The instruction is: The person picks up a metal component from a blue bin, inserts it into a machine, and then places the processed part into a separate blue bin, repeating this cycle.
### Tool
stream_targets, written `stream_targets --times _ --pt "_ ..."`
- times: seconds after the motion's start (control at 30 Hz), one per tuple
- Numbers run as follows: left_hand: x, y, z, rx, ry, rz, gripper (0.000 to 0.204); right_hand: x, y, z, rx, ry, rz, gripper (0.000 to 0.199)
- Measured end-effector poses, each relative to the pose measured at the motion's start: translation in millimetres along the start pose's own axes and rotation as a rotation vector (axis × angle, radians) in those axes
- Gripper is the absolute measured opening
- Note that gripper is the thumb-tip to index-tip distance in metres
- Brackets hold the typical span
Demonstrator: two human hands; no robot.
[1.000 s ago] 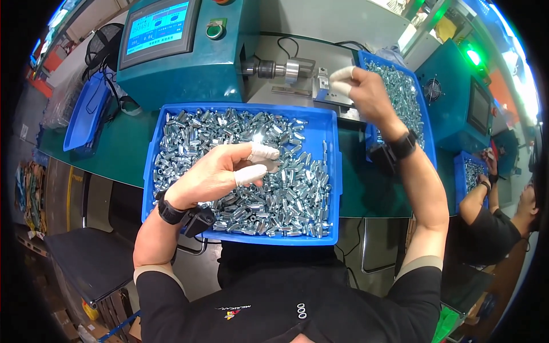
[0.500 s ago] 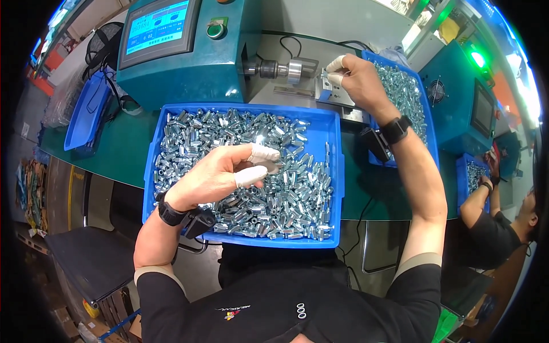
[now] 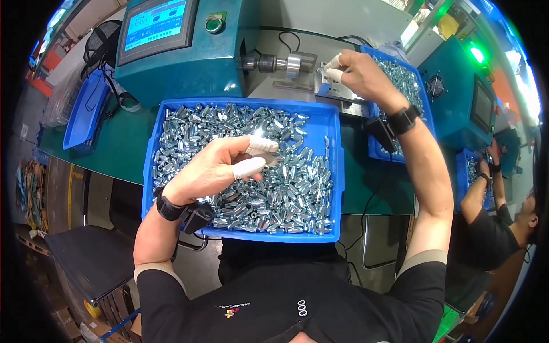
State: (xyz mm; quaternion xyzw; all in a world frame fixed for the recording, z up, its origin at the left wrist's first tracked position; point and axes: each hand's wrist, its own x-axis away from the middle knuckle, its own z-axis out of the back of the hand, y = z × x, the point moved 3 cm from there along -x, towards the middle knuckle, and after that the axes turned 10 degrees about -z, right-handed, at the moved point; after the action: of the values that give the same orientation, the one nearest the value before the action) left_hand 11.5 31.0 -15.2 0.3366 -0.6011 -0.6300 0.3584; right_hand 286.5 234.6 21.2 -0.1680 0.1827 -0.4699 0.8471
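Green worktop (image 3: 366, 197) carries everything. Toward its rear edge, left of centre, I get 1 green machine (image 3: 177, 74), screen lit. 1 blue tray (image 3: 321, 117) juts past the front edge; the 2nd blue tray (image 3: 377, 151) sits to the right. Left hand (image 3: 214, 166) hovers over the front tray: white-covered thumb and index slightly apart, anything between them I can't tell. Right hand (image 3: 366, 77) is at the metal fixture block (image 3: 321, 84), toward the rear edge, facing the spindle (image 3: 269, 66): covered thumb and index close together, pinching a part or not, can't tell. My call for clean work: light fingertip grip, square to the block, no forcing, fingertips out of the spindle's line. Smallest: silver metal parts (image 3: 291, 191), heaped in both trays.
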Motion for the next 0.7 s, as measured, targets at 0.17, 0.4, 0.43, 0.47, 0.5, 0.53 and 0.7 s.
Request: stream_targets --times 0.17,0.4,0.43,0.47,0.5,0.53,0.7 --pt "1 0 1 -0.022 0.003 -0.009 0.042 22 6 -22 -0.193 0.033 -0.010 0.026" --pt "-1 4 -3 -0.026 -0.014 0.005 0.040 35 20 -48 -0.737 0.039 -0.426 0.036" --pt "-2 4 -3 -0.026 -0.016 0.007 0.039 35 20 -50 -0.737 0.041 -0.426 0.036" --pt "-3 4 -3 -0.026 -0.017 0.007 0.039 35 19 -52 -0.778 0.048 -0.424 0.036" --pt "-3 4 -3 -0.017 -0.016 0.015 0.039 35 18 -55 -0.818 0.055 -0.421 0.037" --pt "-4 3 -3 -0.008 -0.014 0.023 0.039 34 17 -58 -0.859 0.062 -0.419 0.037" --pt "-3 1 -4 0.021 -0.002 0.056 0.039 26 14 -63 -0.876 0.077 -0.391 0.037"
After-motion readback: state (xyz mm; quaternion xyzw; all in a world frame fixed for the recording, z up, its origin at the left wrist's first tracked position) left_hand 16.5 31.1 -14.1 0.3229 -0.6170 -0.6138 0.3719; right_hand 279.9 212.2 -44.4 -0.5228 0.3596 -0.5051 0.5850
